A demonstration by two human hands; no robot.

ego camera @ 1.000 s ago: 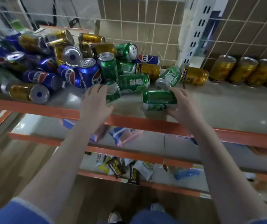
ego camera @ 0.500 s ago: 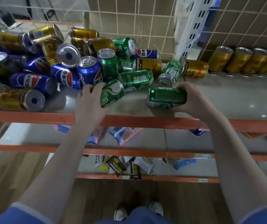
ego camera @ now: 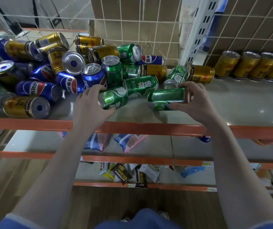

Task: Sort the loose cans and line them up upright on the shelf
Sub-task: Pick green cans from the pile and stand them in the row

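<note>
- Left hand (ego camera: 91, 103) grips a green can (ego camera: 113, 98) at its near end; can lies on its side, long axis running from the hand up and to the right, far end touching the pile.
- Right hand (ego camera: 196, 100) grips a second green can (ego camera: 167, 99) by its right end, thumb under, fingers over the top. Can lies level, long axis left to right, near the shelf (ego camera: 231, 103) front edge; whether it rests on the shelf or is just lifted cannot be told.
- Judgement: each hand already has its can, so the next move turns on swinging each long axis to vertical. Right hand is nearer the bare stretch of shelf.
- Behind both hands: loose pile (ego camera: 73, 68) of blue, gold and green cans, most on their sides, a few upright, some stacked on others.
- Far right, against the wire back: gold row (ego camera: 251, 66) standing upright, cans touching side by side. One gold can (ego camera: 201, 74) lies on its side between pile and row.
</note>
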